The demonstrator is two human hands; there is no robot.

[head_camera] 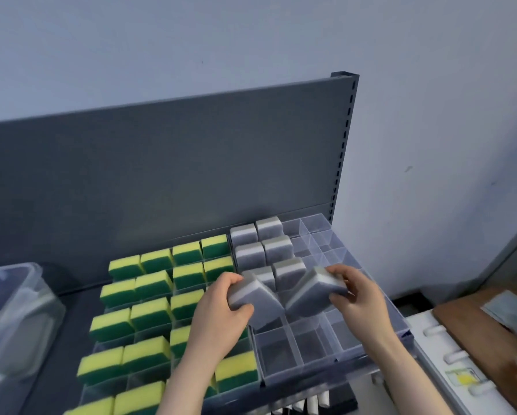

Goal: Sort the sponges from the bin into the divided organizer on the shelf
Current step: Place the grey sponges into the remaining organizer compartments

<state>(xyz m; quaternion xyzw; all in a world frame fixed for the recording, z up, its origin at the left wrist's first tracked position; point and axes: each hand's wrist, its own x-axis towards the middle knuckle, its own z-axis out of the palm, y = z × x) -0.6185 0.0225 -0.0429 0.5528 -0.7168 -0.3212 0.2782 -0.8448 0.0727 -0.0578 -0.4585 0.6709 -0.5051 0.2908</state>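
My left hand point(221, 313) grips a grey sponge point(258, 301), held tilted over the clear divided organizer point(335, 353) on the shelf. My right hand point(357, 298) grips a second grey sponge point(312, 293), also tilted, just right of the first. Several grey sponges point(261, 244) stand in the organizer's far cells. Many yellow-and-green sponges point(153, 284) fill the divided organizer on the left. The clear plastic bin point(17, 319) stands at the far left of the shelf.
A dark grey back panel point(161, 169) rises behind the shelf. Its slotted upright point(342, 139) stands at the right. To the right, lower down, are a white appliance top point(449, 363) and a brown wooden surface point(473, 330).
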